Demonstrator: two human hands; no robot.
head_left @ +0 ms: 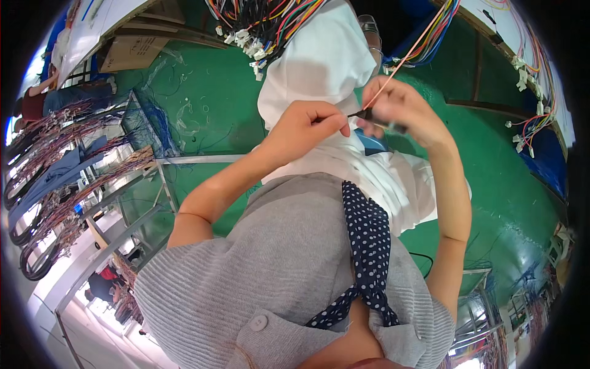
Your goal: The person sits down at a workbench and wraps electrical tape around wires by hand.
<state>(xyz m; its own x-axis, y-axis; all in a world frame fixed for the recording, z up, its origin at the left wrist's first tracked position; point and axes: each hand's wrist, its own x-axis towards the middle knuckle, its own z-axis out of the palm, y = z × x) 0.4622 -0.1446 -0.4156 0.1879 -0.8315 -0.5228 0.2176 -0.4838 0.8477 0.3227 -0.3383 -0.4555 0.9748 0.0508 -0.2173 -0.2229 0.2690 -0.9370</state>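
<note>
My left hand [307,130] is closed in a pinch above my lap, its thumb and forefinger on the tip of a thin dark strand [354,115]. Close by on its right, my right hand [410,114] is curled and smeared by motion. A dark object [393,126] shows at its fingers, too blurred to name. From between the two hands a pale pink wire [407,58] runs up to a bundle of coloured wires [437,24] hanging at the top right. Where the wire meets the dark strand is partly hidden by the right fingers.
A thick wire bundle with white connectors [246,43] hangs by my knee at the top. More connector-ended wires [528,80] hang off a board at the right. Metal racks with wire harnesses [67,166] stand left, near another person [37,104]. A cardboard piece [132,54] leans at upper left.
</note>
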